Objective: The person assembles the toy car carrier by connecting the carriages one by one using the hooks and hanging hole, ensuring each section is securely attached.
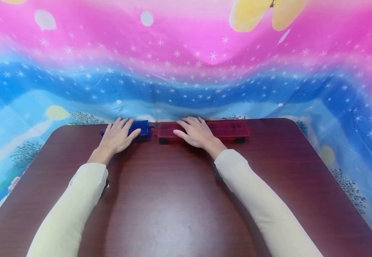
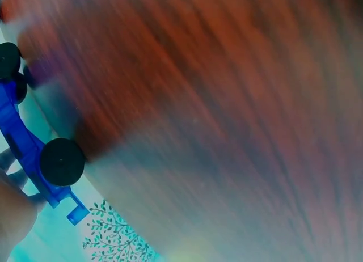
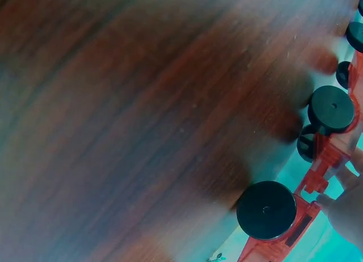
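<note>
A blue toy train car (image 1: 142, 128) with dark wheels stands near the table's far edge, a hook at its left end. My left hand (image 1: 116, 136) rests over its left part, fingers fairly straight and thumb spread. To its right, touching or hooked at the ends, are red see-through toy train cars (image 1: 227, 129) in a row. My right hand (image 1: 198, 132) lies across them with fingers extended. In the right wrist view, black wheels (image 3: 266, 210) and a red hook link (image 3: 315, 180) show between cars. In the left wrist view, the blue car's black wheel (image 2: 61, 162) shows beside its hook.
The dark brown wooden table (image 1: 160, 189) has rounded far corners. A pink and blue patterned cloth (image 1: 186, 71) hangs right behind and beside it. Both forearms in pale sleeves (image 1: 63, 203) reach across the table.
</note>
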Demonstrator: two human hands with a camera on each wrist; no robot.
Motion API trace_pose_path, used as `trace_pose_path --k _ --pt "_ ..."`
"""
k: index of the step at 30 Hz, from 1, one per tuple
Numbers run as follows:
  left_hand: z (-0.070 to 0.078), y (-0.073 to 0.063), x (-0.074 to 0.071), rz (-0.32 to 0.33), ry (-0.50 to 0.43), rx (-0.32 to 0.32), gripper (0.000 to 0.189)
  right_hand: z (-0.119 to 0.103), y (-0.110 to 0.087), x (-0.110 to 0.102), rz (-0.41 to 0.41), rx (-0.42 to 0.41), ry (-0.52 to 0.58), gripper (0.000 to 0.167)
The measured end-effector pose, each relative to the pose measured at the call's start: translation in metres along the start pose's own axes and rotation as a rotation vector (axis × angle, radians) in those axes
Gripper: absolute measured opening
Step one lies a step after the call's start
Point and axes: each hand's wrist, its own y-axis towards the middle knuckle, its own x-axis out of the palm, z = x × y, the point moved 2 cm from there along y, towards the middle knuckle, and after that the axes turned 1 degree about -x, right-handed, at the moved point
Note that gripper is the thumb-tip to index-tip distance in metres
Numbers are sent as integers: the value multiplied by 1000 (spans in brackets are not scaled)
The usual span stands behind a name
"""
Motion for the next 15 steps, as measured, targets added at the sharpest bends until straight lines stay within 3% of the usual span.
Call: trace_pose_path --k 15 --pt "-16 5 9 -37 63 -20 90 0 6 13 -56 26 -33 76"
